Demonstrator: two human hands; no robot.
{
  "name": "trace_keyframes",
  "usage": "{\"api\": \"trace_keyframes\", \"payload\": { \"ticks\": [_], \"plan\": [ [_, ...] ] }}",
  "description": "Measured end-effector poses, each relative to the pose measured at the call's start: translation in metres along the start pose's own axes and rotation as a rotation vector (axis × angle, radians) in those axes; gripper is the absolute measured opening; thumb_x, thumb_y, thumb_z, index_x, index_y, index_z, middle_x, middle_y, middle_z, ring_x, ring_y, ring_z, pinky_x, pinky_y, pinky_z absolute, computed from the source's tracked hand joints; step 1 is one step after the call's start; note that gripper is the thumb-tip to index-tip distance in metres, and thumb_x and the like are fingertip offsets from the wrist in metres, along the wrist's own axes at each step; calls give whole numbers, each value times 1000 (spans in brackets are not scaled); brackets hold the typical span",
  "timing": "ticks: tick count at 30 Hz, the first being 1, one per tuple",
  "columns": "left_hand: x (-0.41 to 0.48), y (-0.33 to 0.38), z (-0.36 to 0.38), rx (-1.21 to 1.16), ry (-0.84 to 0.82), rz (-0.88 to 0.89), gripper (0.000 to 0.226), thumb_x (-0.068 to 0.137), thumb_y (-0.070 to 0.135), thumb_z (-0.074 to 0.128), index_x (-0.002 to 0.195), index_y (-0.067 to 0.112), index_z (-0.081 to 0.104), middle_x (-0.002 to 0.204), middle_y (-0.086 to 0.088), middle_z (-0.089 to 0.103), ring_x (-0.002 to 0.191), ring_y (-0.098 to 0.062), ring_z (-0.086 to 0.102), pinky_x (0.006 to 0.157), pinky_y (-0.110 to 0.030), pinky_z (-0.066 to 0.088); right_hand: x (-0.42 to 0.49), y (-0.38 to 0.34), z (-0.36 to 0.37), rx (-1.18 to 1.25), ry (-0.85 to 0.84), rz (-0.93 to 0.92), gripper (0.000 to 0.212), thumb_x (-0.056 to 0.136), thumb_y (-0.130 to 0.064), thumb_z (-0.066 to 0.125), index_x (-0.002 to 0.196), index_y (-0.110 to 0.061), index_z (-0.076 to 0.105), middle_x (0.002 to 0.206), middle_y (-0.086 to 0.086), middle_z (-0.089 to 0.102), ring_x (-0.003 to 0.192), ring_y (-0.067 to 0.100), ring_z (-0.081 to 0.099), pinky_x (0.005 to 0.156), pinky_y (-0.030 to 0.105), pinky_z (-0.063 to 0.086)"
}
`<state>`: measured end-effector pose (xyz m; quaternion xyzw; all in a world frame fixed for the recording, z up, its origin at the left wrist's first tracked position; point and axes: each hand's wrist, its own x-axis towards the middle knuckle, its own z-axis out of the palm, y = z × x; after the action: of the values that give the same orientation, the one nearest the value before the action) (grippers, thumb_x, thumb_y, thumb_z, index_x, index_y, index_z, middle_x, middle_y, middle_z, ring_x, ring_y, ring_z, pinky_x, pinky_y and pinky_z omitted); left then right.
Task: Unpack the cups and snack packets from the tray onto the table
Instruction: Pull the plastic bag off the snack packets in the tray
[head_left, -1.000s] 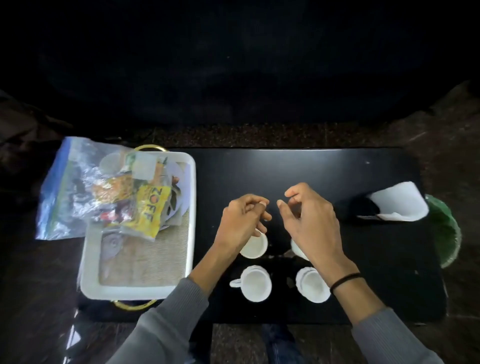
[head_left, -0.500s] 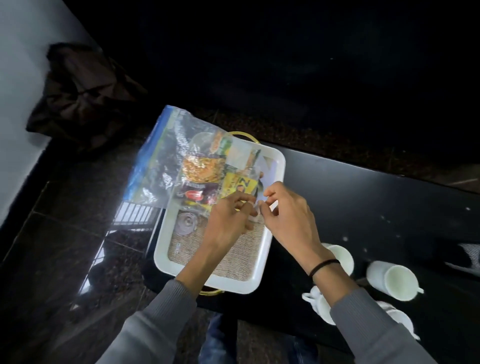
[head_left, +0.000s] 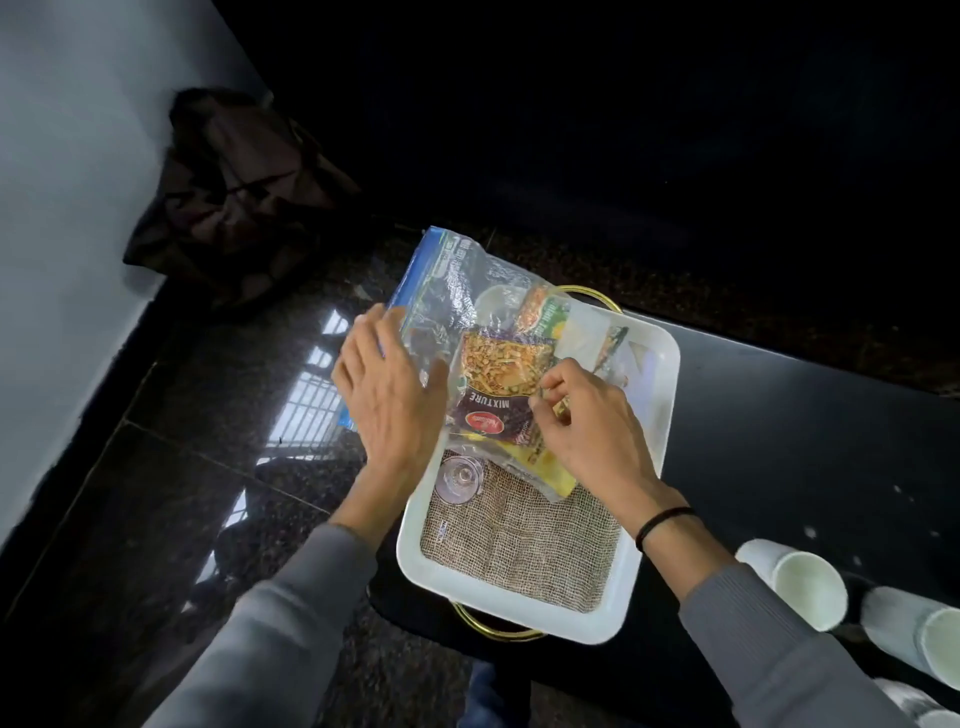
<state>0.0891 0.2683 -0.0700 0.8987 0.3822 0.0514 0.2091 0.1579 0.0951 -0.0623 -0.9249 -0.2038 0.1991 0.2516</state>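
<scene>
A white tray (head_left: 519, 608) with a burlap liner and gold handles sits at the left end of the black table (head_left: 789, 441). Across its far half lies a clear zip bag (head_left: 457, 291) with a blue seal, holding several snack packets; a maroon "Mixture" packet (head_left: 498, 384) shows on top. My left hand (head_left: 389, 395) lies on the bag's left side, fingers spread fairly straight. My right hand (head_left: 587, 426) pinches the bag's right part over a yellow packet (head_left: 550, 467). White cups (head_left: 800, 582) lie on the table at the lower right.
A glass lid (head_left: 460, 478) rests in the tray under the bag's near edge. A dark bag (head_left: 234, 192) sits on the glossy floor by the grey wall at the left. The tray overhangs the table's left end.
The view has swung left from the cups to the tray. Both hands left the cups and came to the zip bag; the left hand has since slid out to the bag's left side.
</scene>
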Motion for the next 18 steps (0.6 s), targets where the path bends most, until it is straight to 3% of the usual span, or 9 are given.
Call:
{"api": "trace_keyframes", "payload": {
  "ticks": [3,5,7,8,9,11,14,16,18],
  "plan": [
    [21,-11,2,-101,-138,-253,69,95,47,63,148,11,37,143,-11,52,131,-32,50,115,-54,26,2,-1,0,13,3,4,13,99,-29,61,107,-18,61,101,-5,71,83,16,68,68,40,59],
    [30,-17,2,-151,-204,-327,60,100,51,56,140,8,42,137,-12,58,120,-32,58,112,-56,34,2,-1,-2,14,6,0,13,100,-29,61,107,-18,61,101,-5,71,82,16,68,69,42,60],
    [34,-22,-1,-202,-236,-307,48,103,50,50,123,7,55,117,-15,69,93,-29,63,81,-42,51,0,-1,-4,16,3,-2,13,100,-30,60,107,-19,60,102,-6,71,79,15,69,69,42,60],
    [34,-24,-3,-258,-241,-274,46,104,50,50,110,5,59,100,-15,69,80,-27,59,68,-39,48,-1,-1,-6,18,-3,0,13,100,-30,60,108,-19,60,102,-6,71,78,15,69,69,42,60],
    [33,-23,-6,-325,-234,-239,45,104,49,51,97,5,59,86,-11,63,72,-24,53,63,-39,46,-3,-1,-8,21,-9,4,14,101,-31,60,108,-19,59,102,-5,70,78,15,68,69,41,60],
    [25,-19,-15,-465,-199,-190,41,104,44,54,86,7,54,77,-5,50,67,-20,46,60,-38,43,-8,-4,-13,40,-14,4,13,100,-30,60,107,-19,60,100,-7,68,77,15,68,70,42,60],
    [5,-1,-29,-652,-177,-193,21,104,36,56,89,21,56,80,3,57,71,-20,54,71,-53,57,-16,-11,-23,117,-32,-7,11,99,-30,61,106,-22,61,93,-15,64,73,10,66,69,40,60],
    [-14,14,-41,-706,-178,-135,8,104,31,56,98,36,60,88,12,67,78,-17,65,75,-58,61,-19,-20,-33,211,-41,9,16,100,-36,61,108,-23,62,95,-16,65,69,1,63,64,27,57],
    [-32,27,-51,-744,-217,-37,27,104,24,57,122,43,60,103,21,72,85,-15,73,70,-48,65,-23,-32,-44,353,-41,25,24,98,-45,60,111,-25,62,100,-16,68,70,-5,64,61,12,52]
  ]
}}
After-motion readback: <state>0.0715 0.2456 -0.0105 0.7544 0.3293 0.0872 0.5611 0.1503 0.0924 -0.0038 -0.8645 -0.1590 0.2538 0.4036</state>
